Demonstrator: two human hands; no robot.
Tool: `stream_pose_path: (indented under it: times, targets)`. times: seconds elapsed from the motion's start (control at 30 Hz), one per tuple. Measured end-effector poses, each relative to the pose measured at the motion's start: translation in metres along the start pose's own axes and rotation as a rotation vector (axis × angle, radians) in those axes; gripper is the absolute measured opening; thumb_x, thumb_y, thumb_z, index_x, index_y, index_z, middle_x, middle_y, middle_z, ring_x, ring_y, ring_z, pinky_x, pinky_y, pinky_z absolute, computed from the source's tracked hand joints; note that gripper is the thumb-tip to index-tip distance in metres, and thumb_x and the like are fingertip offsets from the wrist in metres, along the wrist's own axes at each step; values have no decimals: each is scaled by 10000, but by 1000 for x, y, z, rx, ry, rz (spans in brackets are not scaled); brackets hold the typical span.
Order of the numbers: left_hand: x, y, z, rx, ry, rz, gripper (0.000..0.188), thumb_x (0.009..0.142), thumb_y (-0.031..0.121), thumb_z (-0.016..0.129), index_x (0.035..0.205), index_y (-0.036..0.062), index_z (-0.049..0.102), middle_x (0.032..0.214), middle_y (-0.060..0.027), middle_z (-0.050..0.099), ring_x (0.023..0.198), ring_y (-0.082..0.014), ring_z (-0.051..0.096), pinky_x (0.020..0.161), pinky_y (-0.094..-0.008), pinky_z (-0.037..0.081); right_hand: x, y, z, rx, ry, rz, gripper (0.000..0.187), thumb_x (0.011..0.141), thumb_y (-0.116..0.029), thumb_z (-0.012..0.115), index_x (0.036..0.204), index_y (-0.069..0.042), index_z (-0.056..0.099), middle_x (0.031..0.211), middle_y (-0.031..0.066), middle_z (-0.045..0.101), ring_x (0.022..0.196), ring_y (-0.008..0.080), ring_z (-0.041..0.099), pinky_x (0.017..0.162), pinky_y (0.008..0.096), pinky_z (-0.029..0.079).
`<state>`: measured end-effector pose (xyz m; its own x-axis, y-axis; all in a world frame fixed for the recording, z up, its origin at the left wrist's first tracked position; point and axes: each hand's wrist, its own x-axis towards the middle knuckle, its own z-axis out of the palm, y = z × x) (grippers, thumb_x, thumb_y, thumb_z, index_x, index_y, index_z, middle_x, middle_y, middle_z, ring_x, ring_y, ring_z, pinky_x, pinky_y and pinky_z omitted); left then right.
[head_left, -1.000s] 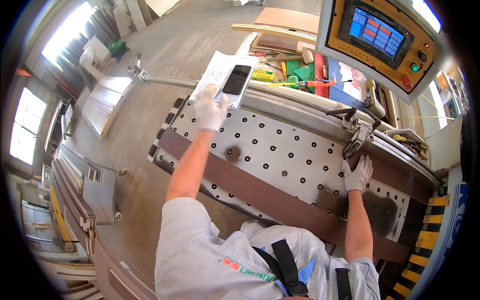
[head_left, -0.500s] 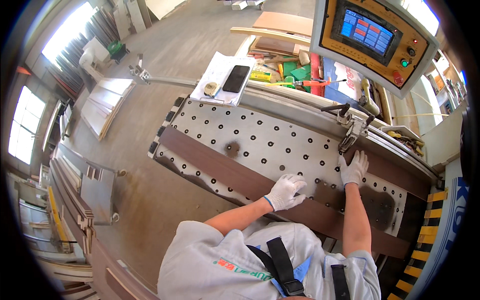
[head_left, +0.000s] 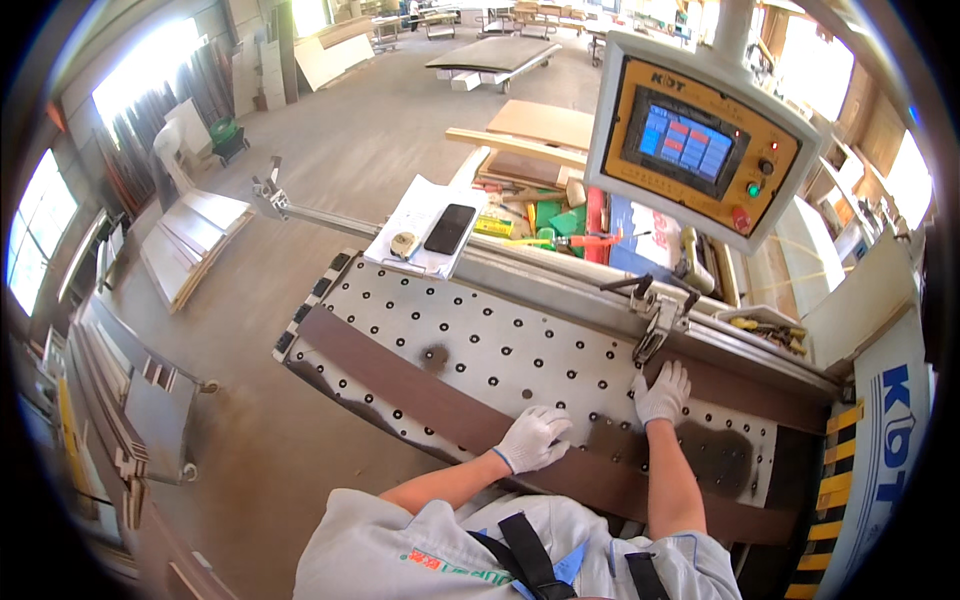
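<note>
My left hand (head_left: 535, 440), in a white knit glove, rests on a long brown board (head_left: 400, 375) that lies along the near edge of the perforated metal table (head_left: 470, 340). Its fingers are loosely bent and apart, not wrapped round the board. A second brown board (head_left: 740, 388) lies against the fence (head_left: 560, 282) at the table's far side. My gloved right hand (head_left: 662, 394) lies with fingers spread on this board's left end, right beside a metal stop with dark levers (head_left: 658, 325).
A clipboard with papers (head_left: 410, 205), a phone (head_left: 451, 229) and a tape measure (head_left: 404, 244) sits beyond the fence. Tools fill a tray (head_left: 545, 215) behind. A control panel (head_left: 700, 145) hangs at upper right. Striped yellow-black edging (head_left: 830, 470) borders the machine housing at right.
The view has tilted up and shifted, bringing more of the far floor into sight. Both hands keep their places on the two boards, and the boards show no clear movement.
</note>
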<state>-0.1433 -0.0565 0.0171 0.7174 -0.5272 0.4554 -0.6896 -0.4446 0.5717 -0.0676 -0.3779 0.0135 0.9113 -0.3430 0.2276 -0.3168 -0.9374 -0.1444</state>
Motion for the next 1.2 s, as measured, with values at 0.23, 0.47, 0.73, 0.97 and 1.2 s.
stream_pose_path:
  times: [0.23,0.47,0.73,0.97,1.2]
  targets:
    - [-4,-2,6,-7,16,-34,338,907,257,793,1175,59,735,1276,-131,735,1202,-367,681,1050,-492,529,-23,1,-20,-43,-77,-52,801,894,-467,767,1485,36,568,1609,253,506,1508,423,446,1252,550,343]
    - [3,2,7,5,52,4,318,896,251,796,1147,63,740,1210,-127,747,1151,-364,697,1032,-492,533,70,52,-43,-308,-532,-403,1142,690,-403,851,1650,-12,370,1698,243,402,1579,423,388,1282,518,374]
    - [14,21,0,-128,-105,-192,403,848,276,836,1139,7,763,1135,-243,768,1085,-447,720,990,-511,571,-11,-47,-169,47,-389,-707,1036,585,-337,874,1531,-61,556,1411,241,653,1347,440,584,1178,544,433]
    - [66,59,23,-763,-136,-152,534,1039,248,674,1498,-7,576,1443,-153,660,1342,-281,608,1167,-438,472,-64,-114,-268,586,-13,-910,1071,598,-438,920,1505,1,558,1493,254,578,1416,446,539,1246,543,365]
    - [95,113,-52,-1548,292,-500,559,1030,311,632,1497,15,552,1482,-143,618,1373,-327,587,1127,-515,490,-83,29,-233,145,103,-517,1226,539,-409,965,1591,-33,460,1590,258,499,1520,449,446,1288,589,313]
